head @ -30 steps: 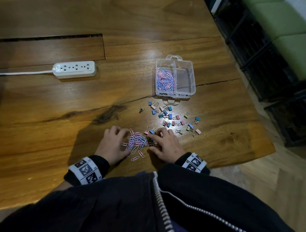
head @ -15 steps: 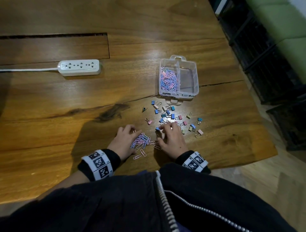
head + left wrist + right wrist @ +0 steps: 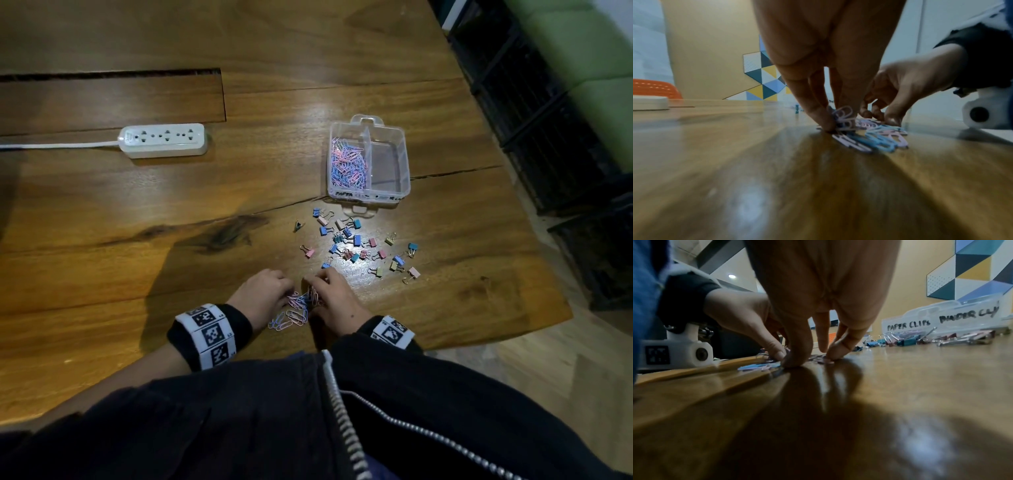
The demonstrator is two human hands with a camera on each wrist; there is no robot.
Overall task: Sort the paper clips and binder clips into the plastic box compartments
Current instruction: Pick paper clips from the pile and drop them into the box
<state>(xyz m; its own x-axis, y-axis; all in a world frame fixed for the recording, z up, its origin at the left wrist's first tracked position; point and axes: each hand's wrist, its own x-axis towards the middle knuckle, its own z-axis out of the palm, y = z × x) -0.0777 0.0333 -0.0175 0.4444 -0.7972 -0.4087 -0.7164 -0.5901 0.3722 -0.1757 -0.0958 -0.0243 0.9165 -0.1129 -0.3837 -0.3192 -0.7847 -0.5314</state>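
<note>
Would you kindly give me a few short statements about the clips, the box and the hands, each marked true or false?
1. The left compartment of the clear plastic box holds pink and blue paper clips. True.
2. The right compartment is full of binder clips. False: it appears empty; the coloured binder clips lie loose on the wooden table.
3. The left hand and right hand are both at the small pile of loose paper clips. True.
4. The white power strip lies right of the box. False: it lies left of it.
5. The box front bears handwritten labels. True.
</note>
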